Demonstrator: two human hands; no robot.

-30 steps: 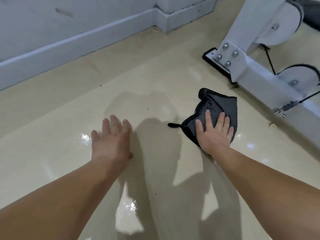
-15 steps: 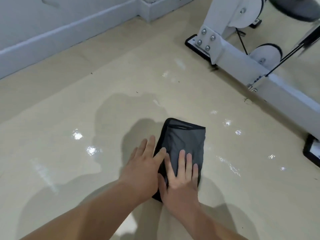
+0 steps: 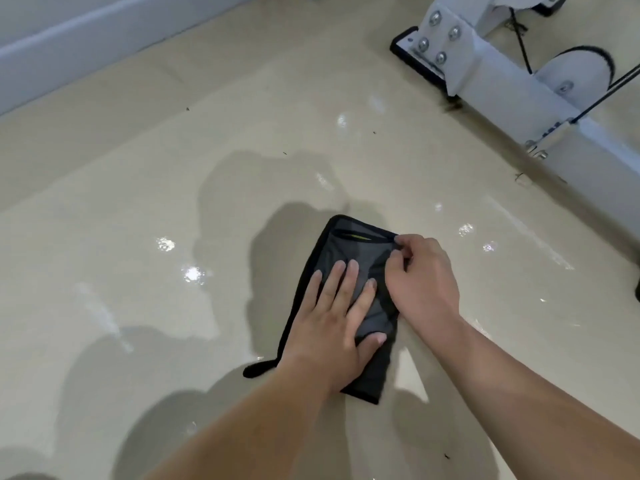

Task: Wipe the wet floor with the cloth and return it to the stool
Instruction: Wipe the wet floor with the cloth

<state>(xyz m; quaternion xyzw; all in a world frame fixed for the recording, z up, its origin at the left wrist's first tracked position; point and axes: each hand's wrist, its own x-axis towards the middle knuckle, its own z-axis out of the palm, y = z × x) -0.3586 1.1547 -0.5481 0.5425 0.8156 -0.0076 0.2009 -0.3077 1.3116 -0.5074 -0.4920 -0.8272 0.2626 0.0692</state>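
A dark grey cloth (image 3: 353, 251) with black edging lies folded flat on the beige floor (image 3: 138, 237), a small black loop sticking out at its near left corner. My left hand (image 3: 332, 320) presses flat on the cloth's middle, fingers spread. My right hand (image 3: 422, 278) sits at the cloth's right edge, its fingertips pinching the far right corner. Water glints on the floor in small patches left and right of the cloth. The stool is out of view.
A white metal machine frame (image 3: 512, 81) with bolts, pulleys and black cables runs along the right side. Its black rubber foot (image 3: 412, 57) rests on the floor. A white skirting board (image 3: 69, 46) lines the wall at the far left.
My right hand dragged the cloth from near the machine toward me. My left hand moved from bare floor onto the cloth. My right hand now pinches the cloth's corner instead of lying flat.
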